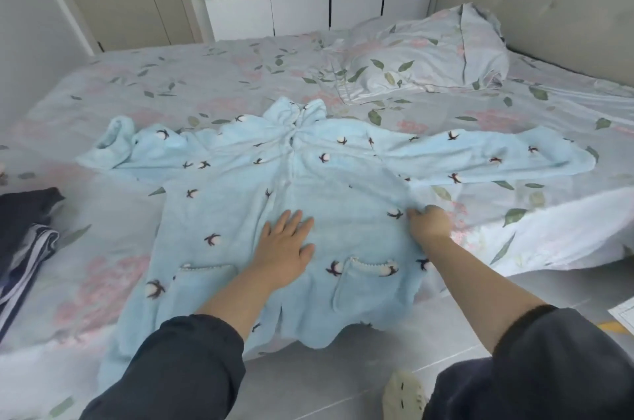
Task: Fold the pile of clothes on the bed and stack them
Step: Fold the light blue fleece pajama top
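- The left hand (284, 244) lies flat with fingers spread on the middle of the pale blue pyjama top (274, 186); the right hand (429, 222) pinches the top's side edge below the sleeve.
- The top lies face up across the bed (171, 76), sleeves out, hem over the bed's near edge: smoothed, no fold made yet, as I judge.
- Left of the top, dark clothes (24, 234) sit unfolded.
- No stack shows.

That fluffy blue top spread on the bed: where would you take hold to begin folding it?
Probably the right sleeve, near its cuff, coming from the right. The blue top lies flat with both sleeves stretched outward, the left hand presses its middle, and the right hand already pinches that side seam.
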A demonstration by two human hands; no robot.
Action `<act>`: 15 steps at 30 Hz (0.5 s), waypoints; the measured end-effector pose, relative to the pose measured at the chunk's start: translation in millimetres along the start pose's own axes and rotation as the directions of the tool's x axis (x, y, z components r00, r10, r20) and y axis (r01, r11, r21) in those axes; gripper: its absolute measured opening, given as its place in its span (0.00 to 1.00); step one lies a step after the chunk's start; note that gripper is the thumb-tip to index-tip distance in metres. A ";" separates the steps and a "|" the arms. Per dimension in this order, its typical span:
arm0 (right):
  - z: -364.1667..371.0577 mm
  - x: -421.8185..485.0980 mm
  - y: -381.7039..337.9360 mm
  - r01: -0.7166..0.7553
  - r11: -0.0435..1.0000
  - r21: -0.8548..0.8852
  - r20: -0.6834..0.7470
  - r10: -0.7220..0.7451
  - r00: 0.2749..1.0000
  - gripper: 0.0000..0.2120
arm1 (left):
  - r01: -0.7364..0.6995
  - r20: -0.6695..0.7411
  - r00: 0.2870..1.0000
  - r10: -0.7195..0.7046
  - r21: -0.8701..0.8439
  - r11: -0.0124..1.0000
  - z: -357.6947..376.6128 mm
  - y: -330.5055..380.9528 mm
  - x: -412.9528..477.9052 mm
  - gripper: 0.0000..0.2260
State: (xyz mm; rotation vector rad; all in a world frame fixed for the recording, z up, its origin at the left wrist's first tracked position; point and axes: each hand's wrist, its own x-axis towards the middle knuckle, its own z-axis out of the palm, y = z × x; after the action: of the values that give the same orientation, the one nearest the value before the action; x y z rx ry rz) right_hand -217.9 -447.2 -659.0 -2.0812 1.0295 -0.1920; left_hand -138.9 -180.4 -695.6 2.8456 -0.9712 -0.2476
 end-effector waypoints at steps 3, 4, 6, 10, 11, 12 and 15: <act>-13.7 -1.9 16.3 0.018 0.972 -0.235 -0.067 -0.035 0.997 0.16 | -0.070 0.045 0.997 0.071 -0.017 0.997 0.4 5.9 -13.6 0.25; -10.7 -5.9 14.1 0.054 0.949 -0.309 -0.063 -0.077 0.995 0.18 | -0.071 0.048 0.996 0.072 -0.027 0.997 -0.2 7.6 -17.3 0.25; 3.1 -16.9 4.5 0.219 0.848 -0.483 -0.079 -0.291 0.954 0.24 | -0.083 0.031 0.996 0.085 -0.064 0.995 -2.7 9.6 -24.6 0.24; 29.6 -36.7 4.0 0.597 0.563 -0.571 0.258 -0.568 0.782 0.28 | 0.000 -0.251 0.968 -0.001 -0.006 1.000 -10.0 -2.4 -43.1 0.23; 34.9 -38.6 9.8 0.619 0.520 -0.588 0.368 -0.510 0.778 0.27 | 0.113 -0.315 0.942 -0.114 -0.022 0.993 -12.9 -13.0 -48.8 0.23; 38.9 -39.0 13.4 0.605 0.503 -0.617 0.427 -0.431 0.795 0.26 | 0.241 -0.341 0.907 -0.246 -0.058 0.969 -15.5 -26.9 -55.6 0.23; 51.2 -44.0 -2.5 0.503 0.498 -0.707 0.370 -0.345 0.862 0.25 | 0.586 -0.241 0.750 -0.616 -0.191 0.788 -25.7 -77.7 -81.7 0.24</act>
State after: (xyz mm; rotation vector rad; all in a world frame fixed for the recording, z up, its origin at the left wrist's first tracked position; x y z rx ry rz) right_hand -222.6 -384.3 -683.2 -3.0968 0.4546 0.2796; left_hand -151.4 -67.4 -674.3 2.8847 0.0472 0.0728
